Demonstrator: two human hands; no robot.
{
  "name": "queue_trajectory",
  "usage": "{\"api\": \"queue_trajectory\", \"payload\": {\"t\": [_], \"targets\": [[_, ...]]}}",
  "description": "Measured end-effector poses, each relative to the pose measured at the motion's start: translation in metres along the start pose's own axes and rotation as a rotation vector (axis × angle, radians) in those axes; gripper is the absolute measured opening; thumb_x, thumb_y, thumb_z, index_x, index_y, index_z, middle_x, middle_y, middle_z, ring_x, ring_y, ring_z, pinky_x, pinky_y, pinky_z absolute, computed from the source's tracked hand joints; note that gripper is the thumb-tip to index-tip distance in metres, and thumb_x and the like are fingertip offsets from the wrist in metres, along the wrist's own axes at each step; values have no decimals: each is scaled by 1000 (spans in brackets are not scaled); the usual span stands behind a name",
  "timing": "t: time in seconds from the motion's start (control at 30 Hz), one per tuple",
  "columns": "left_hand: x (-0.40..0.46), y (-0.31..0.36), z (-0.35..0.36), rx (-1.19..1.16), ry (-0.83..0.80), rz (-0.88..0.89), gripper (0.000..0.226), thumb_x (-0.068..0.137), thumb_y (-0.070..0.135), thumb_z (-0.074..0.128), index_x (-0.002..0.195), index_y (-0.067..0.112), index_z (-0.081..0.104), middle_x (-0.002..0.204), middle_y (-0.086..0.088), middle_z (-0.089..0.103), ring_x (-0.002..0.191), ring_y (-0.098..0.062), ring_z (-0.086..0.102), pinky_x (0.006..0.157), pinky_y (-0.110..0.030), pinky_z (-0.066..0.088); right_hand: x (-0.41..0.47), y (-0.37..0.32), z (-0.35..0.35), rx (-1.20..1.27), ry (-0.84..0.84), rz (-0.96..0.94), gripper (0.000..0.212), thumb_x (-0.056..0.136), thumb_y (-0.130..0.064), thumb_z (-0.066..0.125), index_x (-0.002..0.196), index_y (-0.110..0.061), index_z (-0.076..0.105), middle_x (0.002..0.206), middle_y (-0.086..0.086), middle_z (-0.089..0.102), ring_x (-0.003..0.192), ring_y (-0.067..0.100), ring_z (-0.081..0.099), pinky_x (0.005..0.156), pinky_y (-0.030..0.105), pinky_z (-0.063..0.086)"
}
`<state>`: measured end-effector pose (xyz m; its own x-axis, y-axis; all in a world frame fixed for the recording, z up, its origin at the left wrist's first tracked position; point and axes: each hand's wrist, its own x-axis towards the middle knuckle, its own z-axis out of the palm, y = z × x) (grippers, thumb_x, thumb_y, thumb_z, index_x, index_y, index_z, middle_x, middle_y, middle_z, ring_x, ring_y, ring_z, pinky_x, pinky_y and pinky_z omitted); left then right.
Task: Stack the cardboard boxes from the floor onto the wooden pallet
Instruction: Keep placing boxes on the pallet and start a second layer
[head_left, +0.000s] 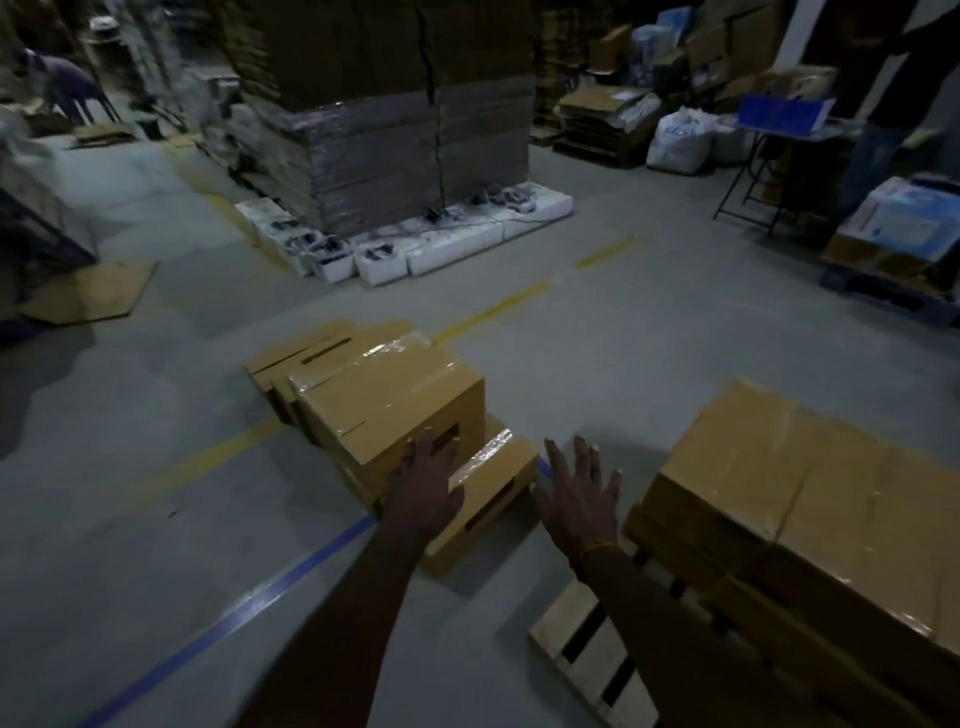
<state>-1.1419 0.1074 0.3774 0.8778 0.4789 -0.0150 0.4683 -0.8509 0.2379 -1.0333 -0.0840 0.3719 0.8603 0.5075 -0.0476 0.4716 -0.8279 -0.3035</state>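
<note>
I see a dim warehouse with a grey concrete floor (156, 519) crossed by yellow and blue tape lines, and a tall shrink-wrapped stack of flat cardboard (395, 119) stands well behind the work. My left hand (428, 483) is spread flat, fingers open, pressing on the near end of the top cardboard box (384, 400), right at its hand slot; it grips nothing. My right hand (582, 493) hangs open with fingers splayed, in the air beside a lower cardboard box (493, 493), touching nothing that I can see. The floor boxes are tan, sealed with glossy clear tape, piled unevenly and tilted. At lower right the wooden pallet (587, 649) already carries several stacked boxes (800, 499), near the floor pile.
</note>
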Motion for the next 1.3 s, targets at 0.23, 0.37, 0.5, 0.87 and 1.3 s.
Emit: {"api": "queue_trajectory", "payload": {"t": [0.23,0.37,0.5,0.87,1.3], "targets": [[40,-96,-22,-41,-1,-100,71,95,40,60,155,28,24,163,-10,11,150,-35,15,113,-50,36,54,-93,32,-61,-61,-64,70,101,-54,38,159,-33,5,167,10,-4,153,36,-2,119,62,2],[71,-140,-20,-32,0,-113,71,96,42,58,156,28,22,164,-10,11,150,-34,16,113,-48,37,102,-128,46,-79,-88,-91,70,102,-53,36,159,-33,0,167,9,-6,153,36,-3,119,63,1],[120,-190,-17,5,-11,-135,72,96,46,56,156,29,20,164,-10,10,149,-34,18,112,-45,37,158,-167,67,-45,-95,-100,71,102,-51,38,159,-33,2,167,9,-5,153,35,-3,120,63,3],[285,-278,-47,25,-84,-121,71,98,45,54,157,27,19,165,-12,9,151,-32,14,114,-46,36,313,-247,101,42,-143,-42,68,103,-51,38,159,-33,4,167,10,-6,153,36,-5,119,60,-1],[428,-344,-13,30,-291,12,71,98,46,52,157,30,16,164,-7,16,151,-32,16,113,-46,34,399,-288,152,35,-213,157,68,104,-51,35,159,-34,0,167,8,-8,154,34,-5,120,60,1]]}}
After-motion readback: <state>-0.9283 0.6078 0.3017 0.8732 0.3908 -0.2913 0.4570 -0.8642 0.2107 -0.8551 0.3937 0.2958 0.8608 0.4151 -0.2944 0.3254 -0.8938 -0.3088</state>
